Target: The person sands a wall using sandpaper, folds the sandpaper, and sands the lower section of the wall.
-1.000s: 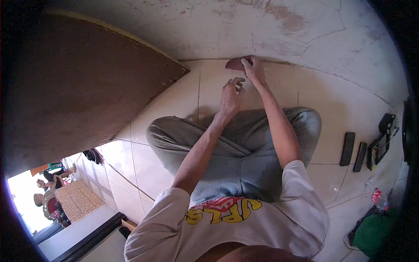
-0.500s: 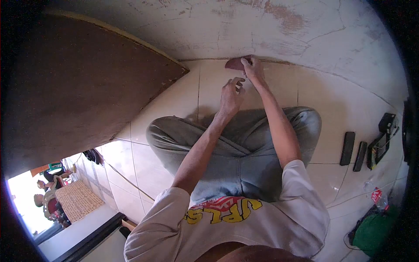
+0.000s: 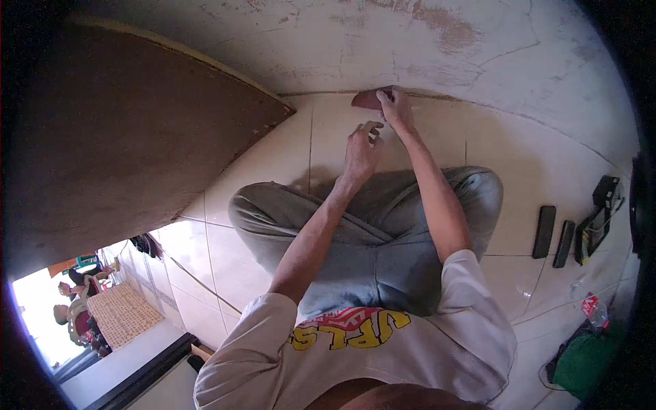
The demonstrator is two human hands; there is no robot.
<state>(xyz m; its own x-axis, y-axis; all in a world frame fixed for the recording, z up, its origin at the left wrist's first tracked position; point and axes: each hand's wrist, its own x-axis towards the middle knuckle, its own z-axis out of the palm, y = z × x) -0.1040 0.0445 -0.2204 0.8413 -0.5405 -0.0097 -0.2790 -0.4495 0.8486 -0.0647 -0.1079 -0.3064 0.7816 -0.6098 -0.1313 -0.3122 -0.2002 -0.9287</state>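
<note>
Close to the foot of the wall, my right hand [image 3: 397, 111] grips a dark reddish-brown piece of sandpaper [image 3: 367, 101]. It is bent, and its upper edge lies near the line where the scuffed wall [image 3: 437, 51] meets the floor. My fingers hide part of the sheet. Just below and to the left of it, my left hand [image 3: 363, 142] hovers over the tiles with fingers loosely curled and apart. I see nothing held in it, and it does not touch the sandpaper.
A large brown panel [image 3: 130, 130] stands at the left, its corner near the wall. On the right lie two black bars [image 3: 544, 232], a black case [image 3: 592, 236], a plastic bottle [image 3: 597, 313] and a green bag [image 3: 588, 365]. People [image 3: 75, 311] sit far off at lower left.
</note>
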